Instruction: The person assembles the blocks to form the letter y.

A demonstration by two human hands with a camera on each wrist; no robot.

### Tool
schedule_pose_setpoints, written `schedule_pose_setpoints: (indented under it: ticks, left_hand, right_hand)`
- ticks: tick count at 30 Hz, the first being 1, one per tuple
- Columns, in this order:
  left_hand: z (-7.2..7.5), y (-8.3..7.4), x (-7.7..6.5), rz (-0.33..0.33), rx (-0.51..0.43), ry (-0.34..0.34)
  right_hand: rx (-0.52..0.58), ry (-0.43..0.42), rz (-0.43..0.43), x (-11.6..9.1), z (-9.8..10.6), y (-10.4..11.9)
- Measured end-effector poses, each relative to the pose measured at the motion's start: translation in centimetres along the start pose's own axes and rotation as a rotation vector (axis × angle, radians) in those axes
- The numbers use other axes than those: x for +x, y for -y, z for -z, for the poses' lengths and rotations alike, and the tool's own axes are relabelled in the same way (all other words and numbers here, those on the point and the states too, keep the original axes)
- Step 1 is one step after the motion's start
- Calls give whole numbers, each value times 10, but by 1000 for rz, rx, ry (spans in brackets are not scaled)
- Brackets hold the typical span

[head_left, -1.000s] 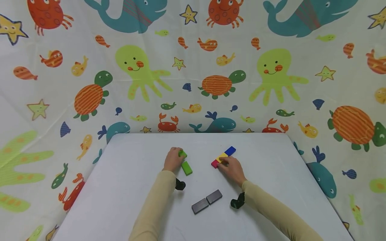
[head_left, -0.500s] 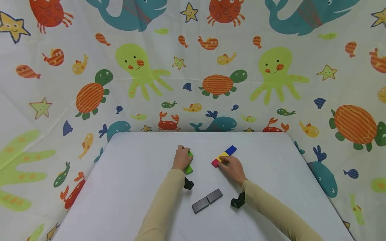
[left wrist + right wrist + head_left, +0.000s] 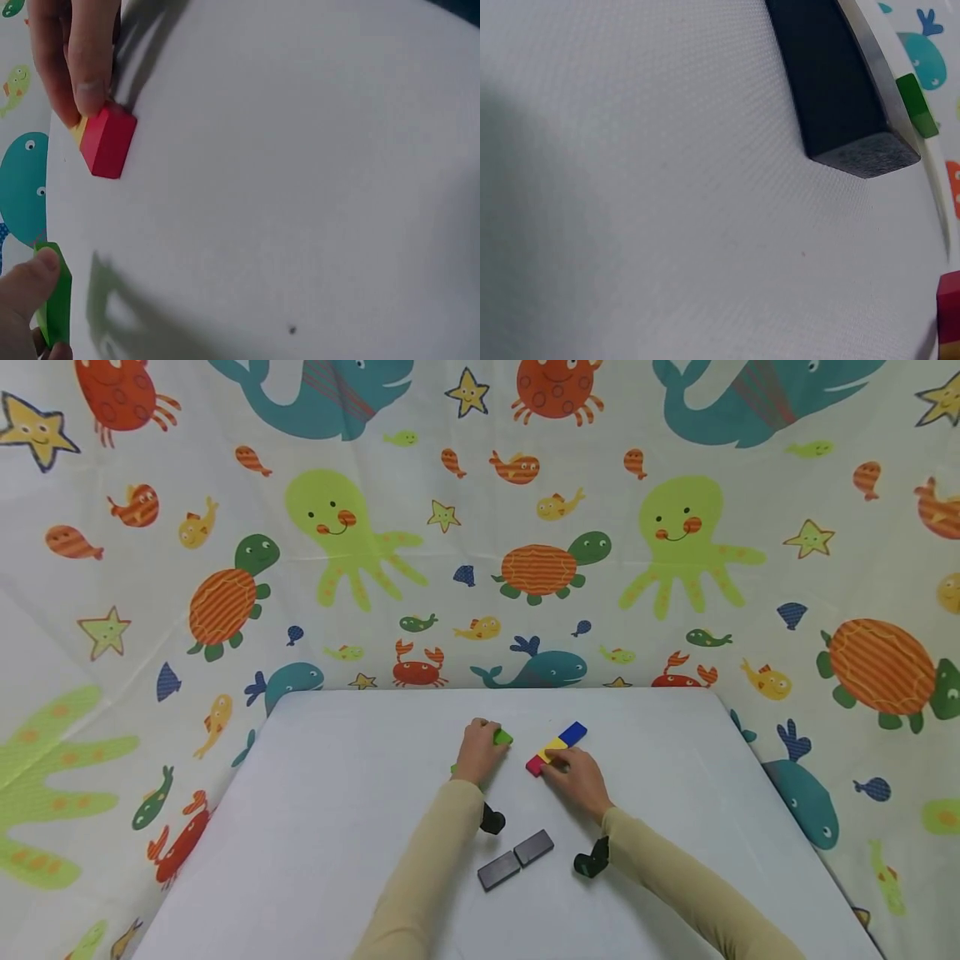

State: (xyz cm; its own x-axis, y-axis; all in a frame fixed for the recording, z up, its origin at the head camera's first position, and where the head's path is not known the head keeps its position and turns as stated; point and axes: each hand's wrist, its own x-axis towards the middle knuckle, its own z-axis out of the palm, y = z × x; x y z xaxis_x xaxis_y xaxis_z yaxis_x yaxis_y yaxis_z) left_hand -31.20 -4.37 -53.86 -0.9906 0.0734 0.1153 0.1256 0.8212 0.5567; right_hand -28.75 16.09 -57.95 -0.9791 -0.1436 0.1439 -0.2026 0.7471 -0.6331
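My left hand (image 3: 480,752) pinches a small green block (image 3: 58,304) between thumb and fingers. Its shadow lies apart from it on the table in the left wrist view. Mostly hidden behind this hand, a second green block (image 3: 453,768) shows just a corner. To the right, a red block (image 3: 535,766), a yellow block (image 3: 552,747) and a blue block (image 3: 574,733) lie end to end in a slanting row. With bent fingers, my right hand (image 3: 579,781) holds the row at the yellow block, its fingertips right by the joint with the red one.
Two dark grey blocks (image 3: 498,872) lie end to end nearer to me, between the forearms. The white table (image 3: 315,827) ends at the back against a hanging cloth (image 3: 480,593) printed with sea animals. Black wrist cameras (image 3: 592,860) sit at the cuffs.
My left hand has moved right with the green block, passing in front of the other green block and nearing the coloured row. My right hand has stayed at the row.
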Motion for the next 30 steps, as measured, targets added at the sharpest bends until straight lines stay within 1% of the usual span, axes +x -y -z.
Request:
schedule_pose_setpoints:
  ticks: [1,3,8,10,14,18,25,30]
  left_hand:
    - [-1,-3,0,-8,-2,-5]
    - [-4,-8,-1,-17,32,5]
    - [-9,-13,-4,-9,100,73]
    - [-9,-13,-5,-3,90,88]
    - [-10,-12,-6,-7,74,91]
    - [-11,-13,-6,-5,79,99]
    - [-11,-16,-5,36,44,128]
    - [-14,-15,-2,50,13,102]
  right_hand:
    - [-2,3,-3,0,0,0]
    - [0,7,-7,0,0,1]
    - [3,2,3,0,-1,1]
    - [-1,0,6,0,-1,1]
    - [-7,-3,8,-1,0,1]
    - [3,-5,13,-2,1,2]
    - [-7,-8,11,-2,0,0]
    - [-4,2,0,-1,-1,-1]
